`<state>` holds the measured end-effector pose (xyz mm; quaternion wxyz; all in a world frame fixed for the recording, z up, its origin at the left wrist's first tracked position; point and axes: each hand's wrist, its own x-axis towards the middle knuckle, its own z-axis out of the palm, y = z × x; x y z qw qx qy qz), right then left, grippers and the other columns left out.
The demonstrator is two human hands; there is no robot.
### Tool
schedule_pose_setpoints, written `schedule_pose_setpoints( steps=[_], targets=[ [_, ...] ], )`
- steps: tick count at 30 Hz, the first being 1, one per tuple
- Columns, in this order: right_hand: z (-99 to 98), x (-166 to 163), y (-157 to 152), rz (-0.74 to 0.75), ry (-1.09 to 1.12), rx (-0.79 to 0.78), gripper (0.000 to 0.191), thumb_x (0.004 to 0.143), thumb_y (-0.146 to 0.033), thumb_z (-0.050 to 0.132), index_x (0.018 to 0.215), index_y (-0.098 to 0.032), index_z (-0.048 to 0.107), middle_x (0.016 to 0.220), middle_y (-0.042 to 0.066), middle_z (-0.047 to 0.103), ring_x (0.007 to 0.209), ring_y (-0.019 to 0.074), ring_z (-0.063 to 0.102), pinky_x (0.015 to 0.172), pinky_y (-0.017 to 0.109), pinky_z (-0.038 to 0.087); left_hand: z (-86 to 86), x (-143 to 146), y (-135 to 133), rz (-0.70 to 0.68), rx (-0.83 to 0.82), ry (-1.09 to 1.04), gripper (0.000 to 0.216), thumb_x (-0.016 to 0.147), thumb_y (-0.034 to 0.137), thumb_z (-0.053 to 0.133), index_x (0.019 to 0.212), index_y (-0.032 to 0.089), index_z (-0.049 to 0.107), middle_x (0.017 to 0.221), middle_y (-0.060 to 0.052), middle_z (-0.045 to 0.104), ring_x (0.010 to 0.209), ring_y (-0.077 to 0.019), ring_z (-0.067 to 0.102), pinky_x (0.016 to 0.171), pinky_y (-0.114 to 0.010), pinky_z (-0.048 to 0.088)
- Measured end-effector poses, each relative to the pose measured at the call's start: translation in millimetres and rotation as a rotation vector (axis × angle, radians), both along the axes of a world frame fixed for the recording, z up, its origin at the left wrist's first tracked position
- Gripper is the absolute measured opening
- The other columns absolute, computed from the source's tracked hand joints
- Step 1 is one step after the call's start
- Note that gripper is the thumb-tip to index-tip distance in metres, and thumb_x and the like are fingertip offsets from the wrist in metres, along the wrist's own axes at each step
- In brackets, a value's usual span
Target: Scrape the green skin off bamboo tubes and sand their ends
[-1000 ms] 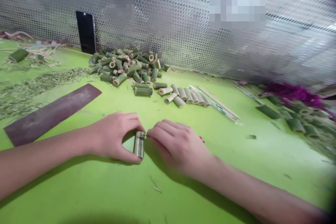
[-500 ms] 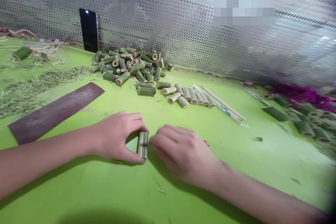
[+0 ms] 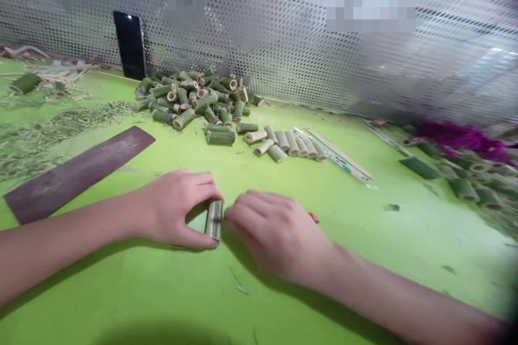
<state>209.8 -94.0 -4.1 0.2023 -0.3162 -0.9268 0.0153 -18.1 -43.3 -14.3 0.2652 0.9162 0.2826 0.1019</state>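
Observation:
My left hand [image 3: 174, 207] pinches a short bamboo piece [image 3: 214, 221] between thumb and fingertips, gripping it by its two ends just over the green tabletop. The piece is partly scraped, with pale and dark green stripes along it. Close on its right side is my right hand [image 3: 275, 232], curled with knuckles up and fingertips at or very near the bamboo. Whatever those fingers hold is hidden behind the hand. A small red object [image 3: 313, 218] shows just past the back of the right hand; I cannot tell whether it belongs to something held.
Behind the hands lies a heap of green bamboo pieces [image 3: 194, 94], with pale scraped pieces [image 3: 299, 144] beside it. A brown abrasive strip [image 3: 81, 172] lies left, near green shavings [image 3: 81, 121]. A phone [image 3: 130, 46] leans on the perforated metal wall [image 3: 275, 48].
The whole view has shifted slightly, so everything sits a little further left. Slightly more of the red object shows. Both hands keep the same pose around the bamboo piece.

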Motion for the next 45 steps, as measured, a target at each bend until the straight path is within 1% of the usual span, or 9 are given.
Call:
schedule_pose_setpoints(
  steps=[2,6,13,17,21,25,37,41,45],
  targets=[
    [0.1,1.0,0.4,-0.046,0.0,0.016,0.022,0.1,-0.011,0.049,0.084,-0.015,0.062,0.073,0.001,0.064,0.061,0.0128,0.052,0.057,0.027,0.04,0.0,-0.1,0.1,0.009,-0.005,0.006,0.049,0.08,0.052,0.076,0.116,0.02,0.068,0.107,-0.006,0.067,0.092,-0.0261,0.063,0.08,-0.04,0.051],
    [0.6,1.6,0.7,0.041,-0.021,-0.011,0.022,0.101,-0.012,0.05,0.083,-0.016,0.061,0.073,0.0,0.063,0.061,0.0127,0.051,0.058,0.027,0.04,-0.3,0.4,0.6,0.001,0.002,0.002,0.046,0.08,0.052,0.076,0.114,0.021,0.069,0.106,-0.005,0.067,0.091,-0.0253,0.063,0.08,-0.039,0.05],
    [1.4,3.0,1.6,0.039,-0.029,-0.022,0.022,0.1,-0.011,0.049,0.084,-0.016,0.062,0.072,0.0,0.064,0.062,0.0128,0.052,0.059,0.027,0.041,1.6,1.6,-0.4,0.013,-0.011,0.024,0.048,0.08,0.052,0.075,0.115,0.02,0.068,0.106,-0.006,0.067,0.092,-0.0266,0.063,0.082,-0.041,0.05],
    [1.4,3.1,1.0,-0.032,-0.019,0.007,0.02,0.099,-0.009,0.05,0.086,-0.016,0.063,0.075,0.002,0.066,0.064,0.0134,0.055,0.058,0.026,0.041,2.7,1.2,-1.7,0.022,-0.013,0.019,0.046,0.08,0.052,0.076,0.113,0.02,0.068,0.107,-0.006,0.067,0.093,-0.0272,0.064,0.084,-0.042,0.05],
    [0.8,2.5,0.8,0.048,-0.015,-0.031,0.022,0.1,-0.009,0.048,0.083,-0.017,0.062,0.072,0.0,0.064,0.061,0.0123,0.052,0.058,0.026,0.041,3.1,1.1,-1.9,0.008,-0.024,0.014,0.045,0.08,0.05,0.076,0.113,0.021,0.069,0.105,-0.005,0.068,0.091,-0.0258,0.063,0.081,-0.04,0.05],
    [1.6,3.7,4.4,-0.039,-0.023,-0.006,0.017,0.099,-0.01,0.052,0.088,-0.015,0.064,0.077,0.002,0.067,0.065,0.0137,0.056,0.06,0.027,0.043,4.1,2.6,-1.2,0.041,-0.047,0.005,0.045,0.077,0.05,0.078,0.11,0.021,0.07,0.103,-0.004,0.068,0.09,-0.0252,0.063,0.083,-0.04,0.049],
    [0.5,5.5,-0.5,0.063,-0.026,-0.034,0.023,0.1,-0.011,0.047,0.083,-0.017,0.061,0.072,0.0,0.063,0.062,0.0132,0.052,0.058,0.027,0.04,1.3,3.4,-0.7,0.046,-0.072,-0.059,0.042,0.072,0.047,0.08,0.106,0.022,0.073,0.1,-0.003,0.069,0.087,-0.0242,0.064,0.082,-0.04,0.048],
    [1.3,6.4,0.8,-0.034,-0.016,0.014,0.02,0.1,-0.01,0.049,0.088,-0.015,0.064,0.075,0.002,0.065,0.065,0.014,0.055,0.06,0.027,0.042,-0.1,3.1,0.6,0.031,-0.064,-0.074,0.047,0.072,0.048,0.08,0.11,0.022,0.073,0.103,-0.004,0.069,0.089,-0.0245,0.064,0.085,-0.041,0.049],
    [2.7,7.2,0.3,0.056,-0.033,-0.05,0.022,0.101,-0.011,0.048,0.084,-0.016,0.062,0.073,0.0,0.062,0.062,0.0128,0.052,0.058,0.026,0.04,-0.7,2.9,1.2,0.028,-0.06,-0.081,0.041,0.073,0.048,0.079,0.105,0.022,0.074,0.1,-0.004,0.07,0.088,-0.0244,0.064,0.082,-0.04,0.05]
  ],
)
